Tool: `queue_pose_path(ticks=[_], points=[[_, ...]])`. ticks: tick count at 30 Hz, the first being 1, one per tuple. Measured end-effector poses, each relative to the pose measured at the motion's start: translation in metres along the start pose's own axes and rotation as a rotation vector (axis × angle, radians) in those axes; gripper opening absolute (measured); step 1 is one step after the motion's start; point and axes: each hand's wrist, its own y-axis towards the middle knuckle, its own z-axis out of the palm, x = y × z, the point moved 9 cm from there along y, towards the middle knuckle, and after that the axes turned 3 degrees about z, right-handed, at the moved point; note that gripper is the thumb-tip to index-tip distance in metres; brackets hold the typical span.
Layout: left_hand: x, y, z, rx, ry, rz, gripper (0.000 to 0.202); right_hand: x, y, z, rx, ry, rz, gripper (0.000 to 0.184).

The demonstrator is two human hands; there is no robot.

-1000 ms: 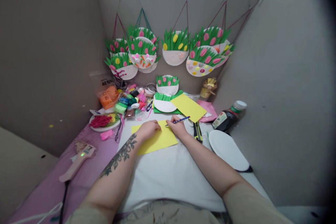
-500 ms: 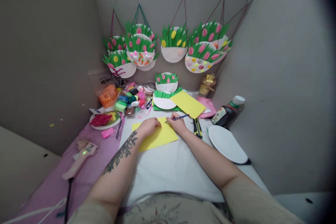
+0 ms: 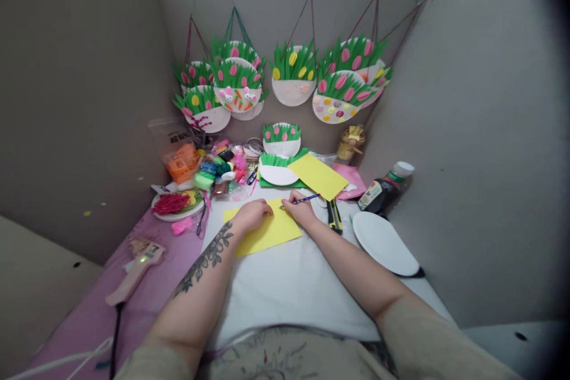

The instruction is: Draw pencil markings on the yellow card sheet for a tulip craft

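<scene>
Pencil work on yellow paper sheet [image 3: 267, 236], mid-bench [image 3: 289, 291].
Right hand [image 3: 303, 212] pinches blue pencil [image 3: 306, 198], tip at the sheet's far edge, marks unreadable. Left hand [image 3: 252, 215] presses on the sheet, knuckles up; fingers curled under, can't tell its grip.

The person's left hand [image 3: 252, 215] is lying flat on a yellow sheet [image 3: 266, 230] on the bench [image 3: 289, 285], pinning it down. The right hand [image 3: 304, 212] is gripping a blue pencil [image 3: 301, 200] with its tip touching the sheet's far edge. A utility knife [image 3: 333, 217] is lying just beside the right hand, and a white paper plate [image 3: 385, 243] is resting further right.
</scene>
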Motion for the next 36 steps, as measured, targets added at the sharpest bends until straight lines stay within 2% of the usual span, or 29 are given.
queue_pose_path(ticks=[18, 36], points=[[0.0004, -0.0002, 0.0005, 0.007, -0.014, -0.002, 0.031, -0.004, 0.0009, 0.0017, 0.019, 0.031, -0.03, 0.025], [-0.0011, -0.0012, -0.0022, 0.008, -0.027, -0.003, 0.032, -0.0052, 0.0001, 0.0028, 0.049, 0.076, 0.0, 0.02]])
